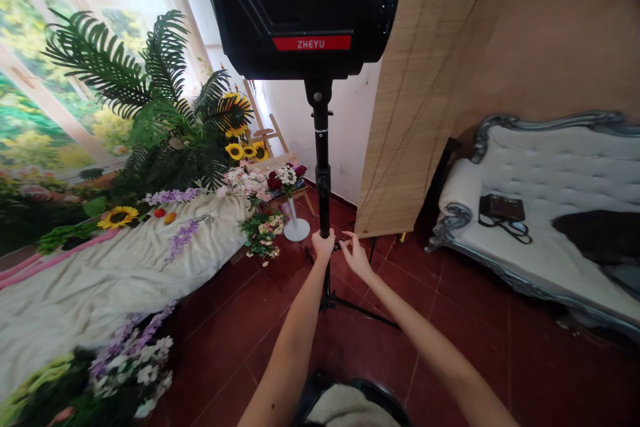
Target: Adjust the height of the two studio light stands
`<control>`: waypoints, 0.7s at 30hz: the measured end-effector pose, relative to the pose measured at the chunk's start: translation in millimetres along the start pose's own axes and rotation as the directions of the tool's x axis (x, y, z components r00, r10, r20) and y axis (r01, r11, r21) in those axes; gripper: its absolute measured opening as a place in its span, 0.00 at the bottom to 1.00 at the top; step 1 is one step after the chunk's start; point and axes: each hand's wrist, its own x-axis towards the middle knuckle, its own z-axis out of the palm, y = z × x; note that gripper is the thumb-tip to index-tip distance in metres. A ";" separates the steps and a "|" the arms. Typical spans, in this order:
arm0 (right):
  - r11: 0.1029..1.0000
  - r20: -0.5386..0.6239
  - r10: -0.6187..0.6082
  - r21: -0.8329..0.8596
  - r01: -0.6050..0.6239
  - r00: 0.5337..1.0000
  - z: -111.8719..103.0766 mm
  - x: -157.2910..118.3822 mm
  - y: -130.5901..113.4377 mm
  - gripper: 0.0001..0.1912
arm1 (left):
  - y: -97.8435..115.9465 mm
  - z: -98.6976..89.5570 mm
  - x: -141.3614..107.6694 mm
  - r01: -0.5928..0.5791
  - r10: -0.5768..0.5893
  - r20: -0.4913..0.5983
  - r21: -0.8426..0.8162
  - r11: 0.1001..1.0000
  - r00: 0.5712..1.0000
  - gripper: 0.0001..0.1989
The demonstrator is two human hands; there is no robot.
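Observation:
A black studio light with a red ZHEYU label sits on top of a black light stand. My left hand is wrapped around the stand's pole, low down. Just to its right, my right hand has its fingers bent and apart, with the fingertips beside a small dark knob on the stand. Whether they touch the knob is hard to make out. Below both hands, the stand's legs spread over the floor.
To the left is a cream draped cloth with flowers and fruit on it, under a big palm plant. A wooden easel and a white round base stand behind. Right of the stand hangs a bamboo blind, then a white sofa.

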 end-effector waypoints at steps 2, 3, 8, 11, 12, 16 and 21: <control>0.962 -0.025 0.208 0.186 -0.200 0.978 7.7 8.1 0.4 0.16 | -1.4 0.6 0.7 0.008 -0.008 -0.001 0.010 1.000 1.000 0.10; 0.897 0.003 0.339 0.301 -0.324 0.941 10.6 11.9 0.5 0.12 | -1.7 0.8 0.8 0.007 -0.007 -0.003 0.018 1.000 1.000 0.10; 0.571 0.258 0.605 0.519 -0.636 0.753 11.5 17.8 0.2 0.07 | 2.1 0.1 -0.7 0.004 -0.004 -0.010 0.021 1.000 1.000 0.10; 0.557 0.301 0.582 0.528 -0.641 0.755 6.2 9.2 0.9 0.07 | 7.1 -1.7 -3.4 0.011 -0.011 -0.005 0.017 1.000 1.000 0.10; 0.565 0.303 0.574 0.525 -0.636 0.761 4.8 6.0 1.5 0.09 | 8.7 -2.4 -4.3 0.012 -0.012 0.001 0.018 1.000 1.000 0.10; 0.709 0.245 0.494 0.442 -0.550 0.834 3.6 -0.9 5.3 0.17 | 12.2 -3.7 -6.3 0.020 -0.020 0.011 0.007 1.000 1.000 0.09; 0.752 0.242 0.492 0.365 -0.548 0.836 10.5 6.1 8.3 0.23 | 9.5 -2.4 -4.2 0.024 -0.023 -0.014 0.020 1.000 1.000 0.08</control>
